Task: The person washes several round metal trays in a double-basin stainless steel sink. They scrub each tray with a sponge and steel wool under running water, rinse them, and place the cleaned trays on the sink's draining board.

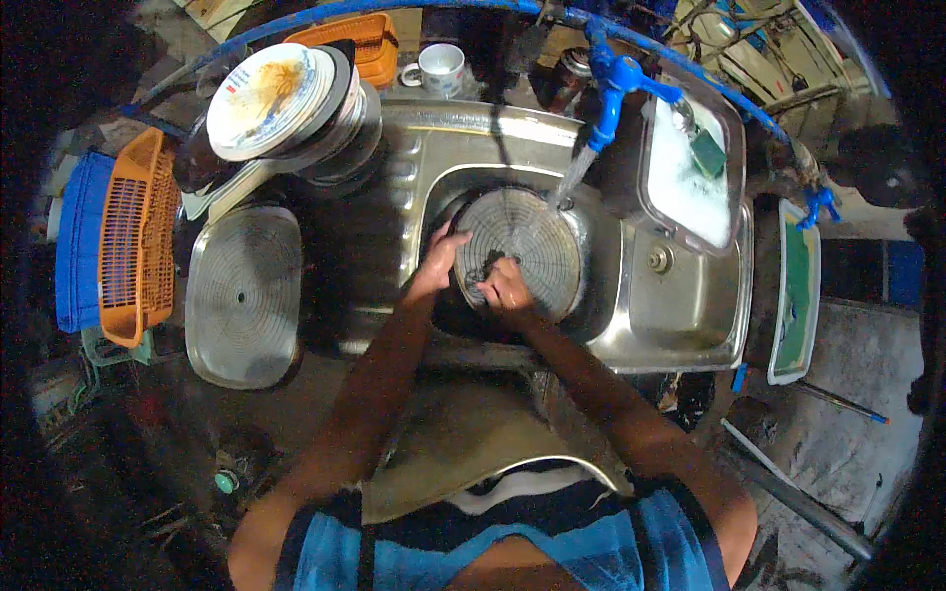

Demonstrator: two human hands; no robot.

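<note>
A round metal tray or lid with ring grooves (pixel 543 247) lies tilted in the basin of the stainless steel sink (pixel 624 295). My left hand (pixel 441 260) holds its left rim, thumb on the upper face. My right hand (pixel 506 286) is curled on its lower middle, pressing a dark scouring pad (pixel 480 278) that is mostly hidden beneath the fingers. Water runs from the blue tap (pixel 606 122) onto the far right rim of the round piece.
Stacked dirty plates (pixel 277 96) stand at the back left, above an oval metal tray (pixel 244 303). Orange basket (pixel 137 244) sits far left. A white mug (pixel 442 70) is behind the sink. At right, a tub of suds (pixel 687 192) holds a green sponge (pixel 708 154).
</note>
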